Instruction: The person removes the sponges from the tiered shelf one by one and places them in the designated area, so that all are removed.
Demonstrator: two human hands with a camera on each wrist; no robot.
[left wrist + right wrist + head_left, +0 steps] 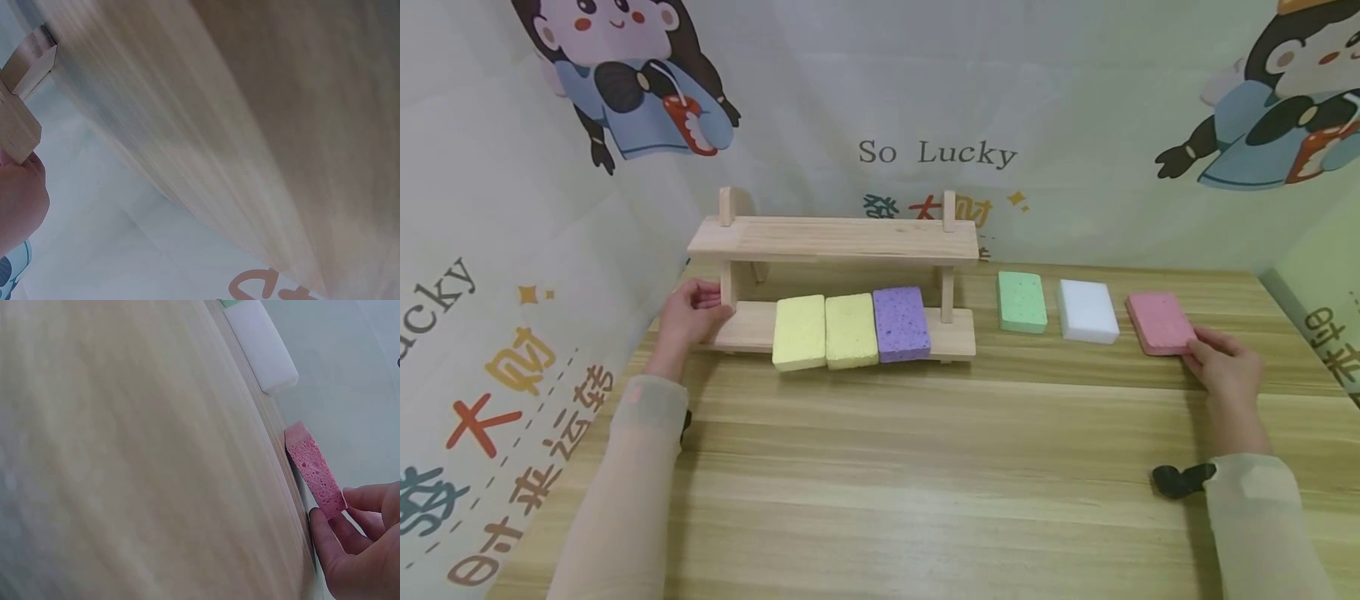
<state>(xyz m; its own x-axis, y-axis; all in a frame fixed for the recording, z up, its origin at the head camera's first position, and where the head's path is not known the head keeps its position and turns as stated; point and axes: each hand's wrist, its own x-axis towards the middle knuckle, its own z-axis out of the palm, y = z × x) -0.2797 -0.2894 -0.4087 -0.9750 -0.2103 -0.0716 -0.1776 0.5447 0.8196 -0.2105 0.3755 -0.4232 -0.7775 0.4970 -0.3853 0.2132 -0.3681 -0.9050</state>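
My left hand holds the left end of a small two-tier wooden rack, thumb at the front of its upright. On the rack's lower board lean two yellow sponges and a purple sponge, side by side. Over at the right, my right hand pinches the near right corner of a pink sponge. In the right wrist view, that pink sponge is tilted, its gripped end between thumb and fingers. A white sponge and a green sponge lie on the table between rack and hand.
The wood-grain table stretches in front of the rack and sponges. Behind stands a printed cloth backdrop, which also runs along the left and right sides. A black wrist strap piece sticks out beside the right sleeve.
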